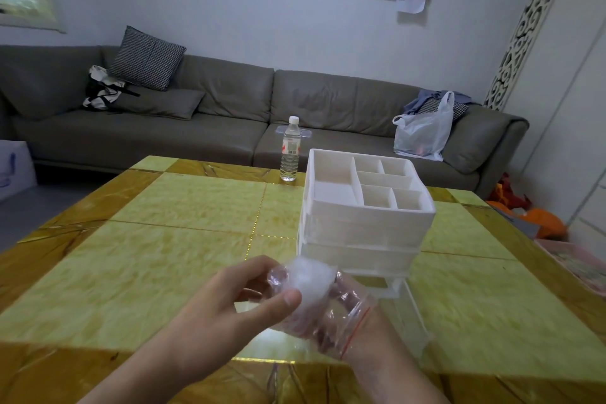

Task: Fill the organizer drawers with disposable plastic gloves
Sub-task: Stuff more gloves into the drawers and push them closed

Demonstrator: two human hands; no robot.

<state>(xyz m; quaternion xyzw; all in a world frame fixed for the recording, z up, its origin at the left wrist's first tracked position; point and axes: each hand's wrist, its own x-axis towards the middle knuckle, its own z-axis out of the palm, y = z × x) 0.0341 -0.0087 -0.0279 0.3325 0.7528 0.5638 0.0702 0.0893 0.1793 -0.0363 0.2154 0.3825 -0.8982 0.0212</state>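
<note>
A white plastic organizer [364, 223] stands on the yellow table [164, 239], with open compartments on top and drawers stacked below. Its bottom clear drawer [410, 315] is pulled out toward me. In front of it I hold a clear zip bag [344, 321] with a red seal strip. My right hand [331, 315] is inside the bag, seen through the plastic. My left hand [249, 295] grips the bag's far end, where a crumpled wad of clear plastic gloves [310, 279] bulges. Thumb and fingers pinch around that wad.
A water bottle [290, 149] stands at the table's far edge, left of the organizer. Behind is a grey sofa [229, 108] with cushions and a white plastic bag [423, 131]. A pink tray [577, 262] sits off the table's right side.
</note>
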